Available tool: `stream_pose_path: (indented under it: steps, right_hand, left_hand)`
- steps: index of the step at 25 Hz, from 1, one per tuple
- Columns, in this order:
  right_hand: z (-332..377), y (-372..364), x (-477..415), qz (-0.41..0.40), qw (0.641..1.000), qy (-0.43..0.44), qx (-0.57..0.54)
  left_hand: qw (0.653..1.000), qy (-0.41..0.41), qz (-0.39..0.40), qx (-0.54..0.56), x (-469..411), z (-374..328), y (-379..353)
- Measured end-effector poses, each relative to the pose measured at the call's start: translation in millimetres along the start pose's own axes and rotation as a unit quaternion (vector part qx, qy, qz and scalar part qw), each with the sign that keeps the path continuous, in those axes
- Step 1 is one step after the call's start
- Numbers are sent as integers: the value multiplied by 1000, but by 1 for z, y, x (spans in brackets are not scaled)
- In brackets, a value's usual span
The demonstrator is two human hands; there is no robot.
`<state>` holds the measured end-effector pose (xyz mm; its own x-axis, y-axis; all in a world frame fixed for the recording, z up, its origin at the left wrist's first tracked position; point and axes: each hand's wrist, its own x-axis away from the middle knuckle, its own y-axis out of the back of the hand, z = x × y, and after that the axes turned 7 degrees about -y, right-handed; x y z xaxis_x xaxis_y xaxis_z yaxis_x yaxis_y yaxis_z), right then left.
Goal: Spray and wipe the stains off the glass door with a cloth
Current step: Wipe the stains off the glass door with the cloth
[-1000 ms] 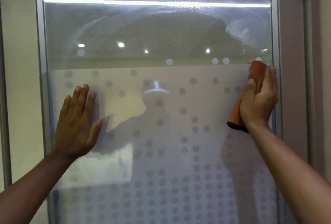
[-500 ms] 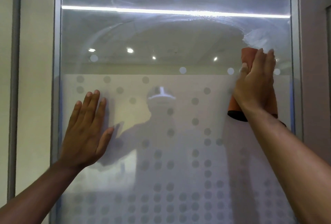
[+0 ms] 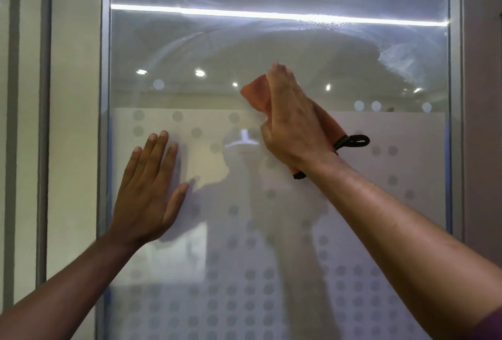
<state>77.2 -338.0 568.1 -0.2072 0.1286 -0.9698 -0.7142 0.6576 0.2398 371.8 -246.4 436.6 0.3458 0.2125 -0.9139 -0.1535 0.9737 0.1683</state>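
Note:
The glass door (image 3: 380,203) fills the view, clear above and frosted with grey dots below. An orange cloth (image 3: 256,93) with a black edge and loop is pressed to the glass near the centre, just above the frosted band. My right hand (image 3: 292,122) lies flat over the cloth and holds it against the pane. My left hand (image 3: 148,193) rests flat on the frosted glass at lower left, fingers spread, holding nothing. A hazy white smear (image 3: 402,62) stays on the glass at upper right, with arced wipe marks under the bright reflected strip. No spray bottle is in view.
A silver metal frame (image 3: 104,149) borders the pane on the left and another frame (image 3: 456,122) on the right. A cream wall with vertical grey strips (image 3: 43,122) stands left of the door. A person's reflection shows in the middle of the glass.
My right hand has swept the cloth from the right edge of the pane leftward to the centre. My left hand stays planted on the glass. The view has shifted slightly.

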Motion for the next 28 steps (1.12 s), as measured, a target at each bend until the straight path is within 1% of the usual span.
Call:
stream_pose_path:
  steps: [1, 2, 3, 4, 5, 7, 8, 10, 12, 15, 19, 23, 25, 28]
  right_hand:
    - [-9, 5, 4, 3, 1000, 12, 23]
    - [-20, 10, 8, -11, 998, 10, 58]
    - [-31, 14, 11, -36, 995, -16, 88]
    - [-41, 19, 11, -68, 991, -64, 96]
    - [-50, 23, 10, -98, 984, -124, 84]
    - [-56, 29, 3, -141, 961, -238, 26]
    - [-53, 31, -2, -155, 949, -276, 1]
    - [-40, 29, -13, -166, 937, -307, -7]
    - [-21, 20, -24, -153, 949, -275, 6]
    - [8, 8, -47, -119, 975, -184, 22]
    - [59, -11, -81, -86, 992, -80, 35]
    - [112, -33, -93, -60, 995, 29, 73]
    - [128, -44, -90, -36, 992, 80, 95]
    - [142, -63, -72, 0, 983, 154, 95]
  left_hand:
    - [1000, -6, 3, -2, 0, 3, 2]
    - [1000, -15, 8, -6, 0, 6, 5]
    - [1000, -23, 13, -9, 1, 10, 7]
    - [1000, -24, 14, -13, 1, 14, 10]
    - [1000, -14, 11, -18, 1, 20, 13]
    - [999, 23, -2, -25, 1, 34, 20]
    - [999, 38, -8, -27, 2, 40, 22]
    - [998, 44, -14, -34, 4, 51, 25]
    - [999, 33, -16, -39, 6, 54, 25]
    - [999, 33, -20, -34, 7, 56, 21]
    - [999, 25, -30, -25, 11, 61, 17]
    - [999, 16, -41, -14, 12, 63, 17]
    - [999, 14, -51, 6, 14, 62, 18]
    - [996, 21, -70, 44, 19, 58, 20]
